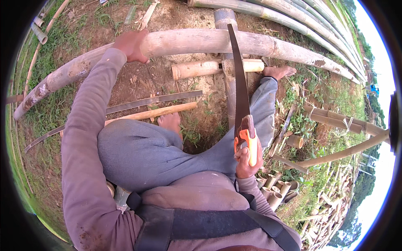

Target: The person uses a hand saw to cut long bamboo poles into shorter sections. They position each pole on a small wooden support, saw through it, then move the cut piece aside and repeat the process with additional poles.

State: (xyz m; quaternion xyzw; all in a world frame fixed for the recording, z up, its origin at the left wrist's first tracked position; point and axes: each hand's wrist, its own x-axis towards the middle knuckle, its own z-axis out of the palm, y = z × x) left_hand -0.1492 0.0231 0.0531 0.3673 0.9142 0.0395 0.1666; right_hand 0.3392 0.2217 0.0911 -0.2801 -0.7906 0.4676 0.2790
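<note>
A long, thick bamboo pole [184,42] lies crosswise in front of me, its pale skin marked with dirt. My left hand [132,46] is closed over it left of the middle, thumb on the near side. In my right hand [248,161] is a handsaw [240,79] with a dark blade and an orange-and-cream handle. The blade points away from me and crosses over the pole; whether its teeth touch the pole I cannot tell. Beneath runs a bamboo support post [230,90], with a short cut bamboo piece [194,70] beside it.
Several long bamboo poles [284,19] lie at the far right. A split bamboo strip [155,98] and a thin stick [167,110] rest by my left foot [171,122]. Short bamboo tubes [276,192] are heaped at the right, near a tied bamboo frame [335,119].
</note>
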